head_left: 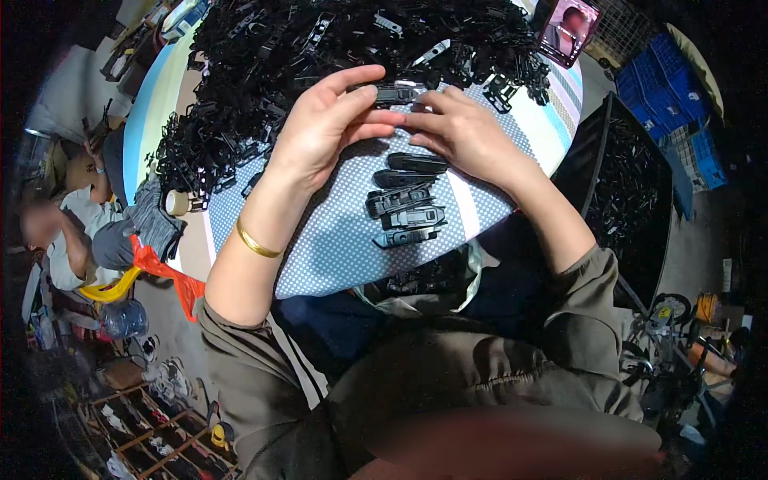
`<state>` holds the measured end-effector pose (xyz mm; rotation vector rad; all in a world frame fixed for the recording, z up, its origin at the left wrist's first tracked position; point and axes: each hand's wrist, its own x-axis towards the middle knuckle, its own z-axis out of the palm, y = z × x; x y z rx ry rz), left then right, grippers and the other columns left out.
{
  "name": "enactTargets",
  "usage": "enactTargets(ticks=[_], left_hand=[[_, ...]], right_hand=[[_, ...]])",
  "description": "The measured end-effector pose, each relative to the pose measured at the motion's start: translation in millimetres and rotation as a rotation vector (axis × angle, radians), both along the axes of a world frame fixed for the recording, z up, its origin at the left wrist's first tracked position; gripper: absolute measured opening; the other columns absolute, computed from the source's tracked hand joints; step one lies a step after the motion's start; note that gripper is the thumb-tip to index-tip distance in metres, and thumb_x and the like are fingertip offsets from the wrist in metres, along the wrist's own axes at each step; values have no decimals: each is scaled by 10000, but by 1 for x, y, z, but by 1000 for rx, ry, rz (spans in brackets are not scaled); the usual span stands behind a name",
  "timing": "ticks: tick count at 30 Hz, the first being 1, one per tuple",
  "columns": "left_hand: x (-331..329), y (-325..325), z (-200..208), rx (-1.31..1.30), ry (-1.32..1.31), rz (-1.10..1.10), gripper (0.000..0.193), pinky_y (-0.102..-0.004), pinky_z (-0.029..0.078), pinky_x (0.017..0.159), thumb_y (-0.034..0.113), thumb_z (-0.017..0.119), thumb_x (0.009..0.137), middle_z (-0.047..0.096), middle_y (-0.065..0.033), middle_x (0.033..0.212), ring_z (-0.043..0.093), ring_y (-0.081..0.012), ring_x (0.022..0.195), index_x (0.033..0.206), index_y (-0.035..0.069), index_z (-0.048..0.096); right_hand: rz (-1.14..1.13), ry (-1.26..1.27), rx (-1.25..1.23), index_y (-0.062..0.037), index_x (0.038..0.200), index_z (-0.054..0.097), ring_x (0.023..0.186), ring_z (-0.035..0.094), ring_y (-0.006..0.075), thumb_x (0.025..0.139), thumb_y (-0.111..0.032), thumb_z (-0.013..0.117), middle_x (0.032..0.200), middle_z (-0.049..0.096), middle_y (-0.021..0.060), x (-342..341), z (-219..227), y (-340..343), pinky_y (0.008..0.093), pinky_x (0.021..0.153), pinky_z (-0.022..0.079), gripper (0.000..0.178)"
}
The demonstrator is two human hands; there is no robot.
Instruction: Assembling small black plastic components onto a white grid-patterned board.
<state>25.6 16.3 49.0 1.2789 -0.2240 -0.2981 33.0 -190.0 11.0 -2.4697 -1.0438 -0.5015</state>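
Note:
My left hand point(320, 128), a gold bangle on its wrist, pinches one end of a long, slotted black plastic part point(394, 94) between thumb and fingers. At the part's other end are the curled fingers of my right hand point(464, 132), closed on it. Just below my hands, several similar black plastic parts point(410, 216) lie in a column on the dotted blue-grey cloth point(328, 240). A large heap of loose black parts point(256, 56) spreads beyond my hands, its near edge close to my left fingers.
A phone point(570, 32) stands at the far right. Below the table edge is a pale-rimmed bag point(468, 296) of black parts; a black bin point(632, 176) holds more at right. Blue crates point(660, 84) stand behind. A person point(80, 224) sits at left, near a tape roll point(177, 202).

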Motion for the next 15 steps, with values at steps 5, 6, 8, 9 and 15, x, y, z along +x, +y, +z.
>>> enactTargets(ticks=[5, 6, 8, 9, 15], left_hand=[[2, 5, 3, 30, 57, 52, 383, -254, 561, 705, 94, 522, 878, 615, -157, 911, 650, -207, 805, 1215, -58, 420], [2, 6, 4, -8, 94, 51, 377, -257, 562, 704, 87, 520, 878, 620, -157, 894, 651, -206, 801, 1214, -56, 424], [1, 7, 5, 8, 97, 49, 372, -259, 562, 702, 86, 517, 879, 620, -156, 895, 651, -205, 799, 1212, -53, 427], [0, 8, 4, 23, 103, 50, 366, -260, 563, 700, 84, 515, 880, 620, -155, 897, 651, -204, 796, 1210, -50, 430], [-5, 16, -7, 43, 127, 23, 335, -245, 564, 678, 69, 474, 899, 604, -169, 914, 653, -191, 778, 1195, -77, 419]], right_hand=[[-50, 14, -66, -16, 908, 599, 803, 545, 282, 751, -93, 590, 843, 543, 113, 2, -3, 2, 376, 723, 452, 176], [-70, -29, -106, 7, 849, 569, 792, 541, 283, 745, -59, 552, 834, 538, 126, -3, -2, 1, 378, 718, 452, 125], [-79, -50, -113, 7, 834, 560, 790, 540, 284, 744, -57, 541, 835, 539, 125, -13, 0, -4, 372, 720, 454, 112], [-85, -68, -121, 8, 819, 551, 787, 539, 284, 744, -55, 531, 835, 540, 124, -17, 1, -7, 366, 722, 457, 100], [-147, 46, -245, 17, 806, 537, 836, 544, 287, 736, -39, 509, 871, 554, 131, -27, 12, -20, 364, 727, 469, 94]])
